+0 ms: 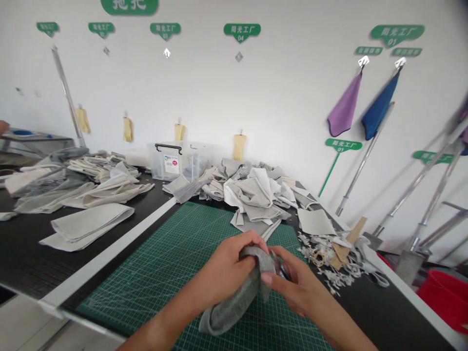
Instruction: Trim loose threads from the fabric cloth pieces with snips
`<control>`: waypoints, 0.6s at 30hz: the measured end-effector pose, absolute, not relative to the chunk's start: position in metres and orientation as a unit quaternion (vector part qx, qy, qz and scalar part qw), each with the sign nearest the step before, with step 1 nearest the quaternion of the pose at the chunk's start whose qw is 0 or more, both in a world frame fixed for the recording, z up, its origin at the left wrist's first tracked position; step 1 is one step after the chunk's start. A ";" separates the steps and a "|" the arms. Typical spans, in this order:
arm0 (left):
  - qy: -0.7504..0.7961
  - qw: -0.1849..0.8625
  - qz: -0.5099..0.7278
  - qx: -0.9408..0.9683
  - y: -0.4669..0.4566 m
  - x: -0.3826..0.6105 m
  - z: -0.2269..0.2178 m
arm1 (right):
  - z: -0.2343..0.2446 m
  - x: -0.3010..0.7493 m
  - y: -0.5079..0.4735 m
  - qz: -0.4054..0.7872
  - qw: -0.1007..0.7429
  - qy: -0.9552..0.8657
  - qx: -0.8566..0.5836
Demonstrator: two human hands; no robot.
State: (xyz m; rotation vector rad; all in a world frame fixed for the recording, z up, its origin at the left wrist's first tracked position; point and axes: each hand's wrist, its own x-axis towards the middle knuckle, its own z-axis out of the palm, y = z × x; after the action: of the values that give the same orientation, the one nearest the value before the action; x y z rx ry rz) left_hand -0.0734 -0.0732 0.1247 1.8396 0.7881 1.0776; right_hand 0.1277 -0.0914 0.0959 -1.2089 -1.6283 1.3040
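Observation:
A folded piece of grey, felt-like fabric [237, 304] is bent over in front of me, above the green cutting mat [153, 278]. My left hand [234, 265] is closed round its upper part, fingers curled over the fold. At the fabric's right edge, my right hand [296, 282] is closed, its thumb against the cloth. Between the right fingers shows a small dark, shiny tool [284, 273]; most of it is hidden, so its kind is unclear. Past both hands lies a heap of grey and white fabric pieces [252, 190].
Light scraps [329, 265] and brown card strips [343, 251] lie to the right. More folded fabric [91, 222] is on the left black table, near a clear plastic box [175, 161]. A red bucket [444, 297] stands at the right; cloths and mop poles line the wall.

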 end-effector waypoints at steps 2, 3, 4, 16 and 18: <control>0.299 0.432 0.444 0.726 -0.072 -0.070 0.126 | 0.093 0.124 -0.086 0.427 0.360 -0.680 -0.475; 0.293 0.437 0.448 0.723 -0.071 -0.070 0.127 | 0.092 0.124 -0.083 0.389 0.364 -0.695 -0.483; 0.290 0.442 0.450 0.720 -0.069 -0.070 0.127 | 0.092 0.125 -0.080 0.355 0.368 -0.704 -0.493; 0.252 0.673 0.243 0.651 -0.070 -0.115 0.178 | 0.188 0.145 -0.114 0.382 0.353 -0.696 -0.496; 0.246 0.686 0.218 0.649 -0.074 -0.125 0.188 | 0.196 0.157 -0.122 0.379 0.404 -0.659 -0.509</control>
State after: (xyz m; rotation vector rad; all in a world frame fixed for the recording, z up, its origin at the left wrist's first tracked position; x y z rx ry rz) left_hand -0.1247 -0.0738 0.1885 1.4524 0.5505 0.4887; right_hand 0.1570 -0.1223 0.1959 -1.2852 -1.6639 0.9569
